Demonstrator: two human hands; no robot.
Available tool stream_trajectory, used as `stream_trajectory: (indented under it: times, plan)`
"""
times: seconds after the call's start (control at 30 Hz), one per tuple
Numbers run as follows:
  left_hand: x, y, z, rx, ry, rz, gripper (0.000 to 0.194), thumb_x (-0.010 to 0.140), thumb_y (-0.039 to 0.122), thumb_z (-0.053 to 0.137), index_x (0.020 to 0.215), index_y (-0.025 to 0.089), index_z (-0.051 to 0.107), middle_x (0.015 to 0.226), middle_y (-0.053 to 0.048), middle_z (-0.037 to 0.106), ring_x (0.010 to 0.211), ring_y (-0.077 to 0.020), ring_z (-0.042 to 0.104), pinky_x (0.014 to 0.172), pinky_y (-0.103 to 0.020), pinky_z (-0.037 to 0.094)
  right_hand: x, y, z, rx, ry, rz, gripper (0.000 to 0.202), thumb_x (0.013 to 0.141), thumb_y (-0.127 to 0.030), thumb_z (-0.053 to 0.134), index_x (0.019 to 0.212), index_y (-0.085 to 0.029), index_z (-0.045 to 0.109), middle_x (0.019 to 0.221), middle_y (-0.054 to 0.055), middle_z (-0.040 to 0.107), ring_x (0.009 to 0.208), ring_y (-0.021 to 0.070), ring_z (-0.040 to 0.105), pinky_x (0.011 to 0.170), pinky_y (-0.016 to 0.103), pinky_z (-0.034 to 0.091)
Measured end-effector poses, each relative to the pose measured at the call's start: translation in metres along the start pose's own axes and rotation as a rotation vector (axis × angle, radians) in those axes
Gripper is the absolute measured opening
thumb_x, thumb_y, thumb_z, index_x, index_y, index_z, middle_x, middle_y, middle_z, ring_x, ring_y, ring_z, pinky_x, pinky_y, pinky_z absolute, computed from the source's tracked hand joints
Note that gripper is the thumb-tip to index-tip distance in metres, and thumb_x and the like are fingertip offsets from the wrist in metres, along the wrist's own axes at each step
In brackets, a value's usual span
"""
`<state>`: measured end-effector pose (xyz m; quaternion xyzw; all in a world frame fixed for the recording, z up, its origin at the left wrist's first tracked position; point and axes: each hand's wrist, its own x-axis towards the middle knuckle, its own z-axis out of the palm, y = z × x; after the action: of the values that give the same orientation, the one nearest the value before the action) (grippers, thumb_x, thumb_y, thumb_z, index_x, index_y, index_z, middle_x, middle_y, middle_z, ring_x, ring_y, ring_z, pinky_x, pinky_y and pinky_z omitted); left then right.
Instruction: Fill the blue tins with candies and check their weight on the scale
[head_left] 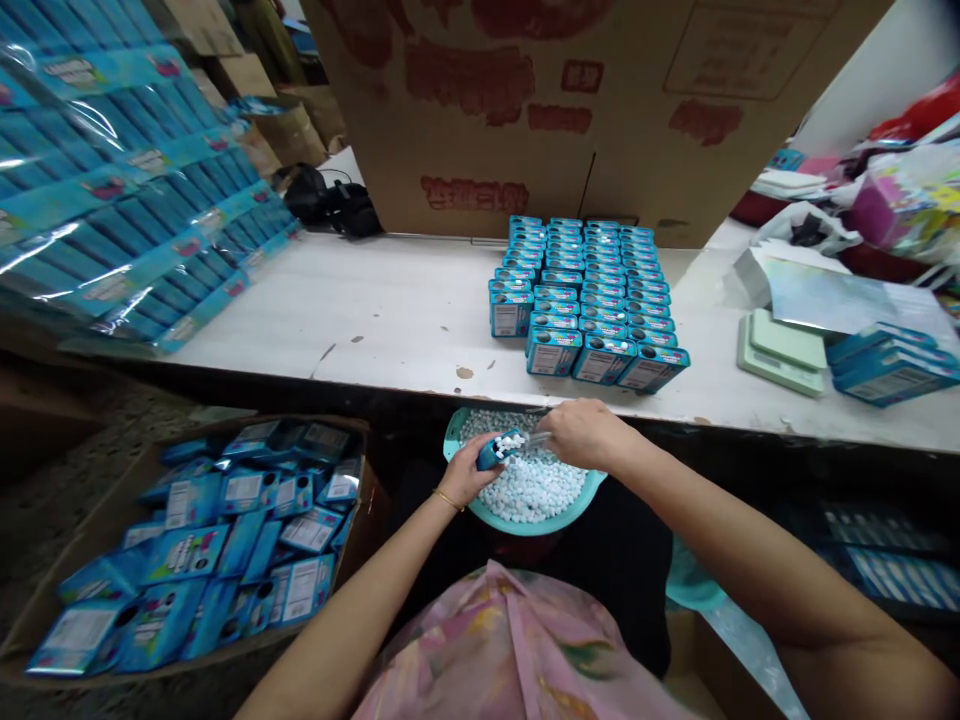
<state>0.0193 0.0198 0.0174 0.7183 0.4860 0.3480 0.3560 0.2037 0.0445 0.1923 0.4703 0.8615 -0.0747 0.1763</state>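
My left hand (pixel 463 472) grips a small blue box (pixel 493 450), tilted, with white pellets showing at its open end. It is held over a teal bowl (pixel 457 425) on my lap, full of small white pellets (pixel 534 485). My right hand (pixel 583 432) is closed around a small clear scoop (pixel 534 439) whose tip is at the box's opening. On the white table (pixel 390 320) just beyond stand rows of several blue boxes (pixel 585 290), upright and packed together.
A cardboard carton (pixel 45 610) at the lower left holds several loose blue boxes. Shrink-wrapped blue packs (pixel 112 180) lean at the upper left. A large brown carton (pixel 570 110) stands behind the table. A green scale (pixel 784 355), papers and more blue boxes (pixel 889 365) lie at right.
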Motion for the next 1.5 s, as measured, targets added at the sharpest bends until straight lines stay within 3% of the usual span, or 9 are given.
stream_trajectory:
  times: [0.33, 0.47, 0.63, 0.77, 0.97, 1.07, 1.23, 1.37, 1.5]
  plan:
    - [0.008, 0.001, 0.003, -0.012, -0.061, 0.02, 0.046, 0.065, 0.02, 0.059, 0.109, 0.02, 0.05, 0.109, -0.006, 0.055, 0.103, -0.0188, 0.049, 0.092, -0.035, 0.036, -0.012, -0.005, 0.019, -0.014, 0.053, -0.015, 0.023, 0.077, -0.018, 0.039, 0.087, -0.016, 0.06, 0.083, 0.01, 0.062, 0.073, 0.0195, 0.059, 0.06, 0.026, 0.039]
    - [0.006, -0.005, -0.005, -0.145, 0.056, -0.139, 0.045, 0.064, 0.027, 0.061, 0.107, 0.017, 0.051, 0.106, -0.007, 0.057, 0.098, -0.0203, 0.053, 0.09, -0.037, 0.038, -0.023, 0.015, 0.027, 0.058, 0.043, 0.067, 0.026, 0.081, -0.025, 0.038, 0.097, -0.02, 0.058, 0.092, 0.009, 0.061, 0.082, 0.0188, 0.058, 0.066, 0.026, 0.039]
    - [-0.004, -0.02, -0.016, -0.438, 0.168, -0.491, 0.045, 0.058, 0.036, 0.066, 0.096, 0.014, 0.054, 0.093, -0.007, 0.063, 0.087, -0.0217, 0.059, 0.082, -0.039, 0.044, -0.017, 0.035, 0.101, 0.166, -0.118, 0.251, 0.025, 0.079, -0.026, 0.043, 0.099, -0.022, 0.058, 0.095, 0.008, 0.062, 0.086, 0.0206, 0.058, 0.068, 0.027, 0.041]
    - [-0.002, -0.021, 0.008, -0.734, 0.199, -0.644, 0.046, 0.056, 0.033, 0.068, 0.094, 0.015, 0.051, 0.091, -0.006, 0.063, 0.082, -0.0195, 0.06, 0.078, -0.038, 0.047, 0.016, 0.01, 0.161, 0.302, -0.072, 0.264, 0.03, 0.079, -0.023, 0.042, 0.107, -0.022, 0.054, 0.103, 0.008, 0.06, 0.092, 0.0202, 0.056, 0.071, 0.028, 0.041]
    - [0.004, -0.001, 0.03, -0.897, 0.157, -0.682, 0.045, 0.052, 0.03, 0.071, 0.09, 0.015, 0.052, 0.086, -0.005, 0.065, 0.078, -0.0195, 0.061, 0.078, -0.041, 0.047, 0.044, -0.007, 0.187, 0.546, 0.017, 0.307, 0.029, 0.079, -0.03, 0.045, 0.106, -0.027, 0.055, 0.106, 0.001, 0.06, 0.1, 0.0186, 0.053, 0.077, 0.027, 0.04]
    - [-0.003, 0.0, 0.007, -0.852, 0.139, -0.603, 0.046, 0.055, 0.032, 0.069, 0.094, 0.014, 0.053, 0.089, -0.006, 0.064, 0.082, -0.0205, 0.061, 0.08, -0.041, 0.045, 0.036, 0.008, 0.188, 0.703, 0.079, 0.293, 0.034, 0.077, -0.032, 0.049, 0.11, -0.025, 0.053, 0.11, 0.001, 0.058, 0.101, 0.017, 0.052, 0.08, 0.026, 0.04]
    - [-0.012, -0.009, -0.033, -0.392, 0.169, -0.432, 0.053, 0.054, 0.034, 0.069, 0.102, 0.015, 0.054, 0.096, -0.007, 0.063, 0.09, -0.0223, 0.057, 0.086, -0.04, 0.041, 0.013, 0.035, 0.162, 0.847, 0.198, 0.21, 0.033, 0.075, -0.029, 0.052, 0.106, -0.021, 0.057, 0.105, 0.003, 0.061, 0.097, 0.0182, 0.054, 0.082, 0.028, 0.04]
    - [-0.005, -0.007, -0.028, -0.225, 0.099, -0.304, 0.052, 0.059, 0.032, 0.064, 0.106, 0.015, 0.052, 0.101, -0.006, 0.061, 0.094, -0.0208, 0.055, 0.089, -0.037, 0.038, 0.0, 0.043, 0.113, 0.799, 0.255, 0.067, 0.032, 0.075, -0.031, 0.051, 0.106, -0.022, 0.058, 0.105, 0.002, 0.061, 0.096, 0.0175, 0.054, 0.081, 0.027, 0.039]
    - [0.007, -0.002, -0.01, -0.155, 0.046, -0.179, 0.046, 0.061, 0.027, 0.061, 0.106, 0.018, 0.053, 0.106, -0.005, 0.058, 0.101, -0.0199, 0.052, 0.093, -0.034, 0.035, -0.002, 0.035, 0.061, 0.568, 0.132, 0.005, 0.031, 0.076, -0.033, 0.049, 0.105, -0.024, 0.058, 0.1, 0.002, 0.063, 0.093, 0.0179, 0.055, 0.078, 0.026, 0.039]
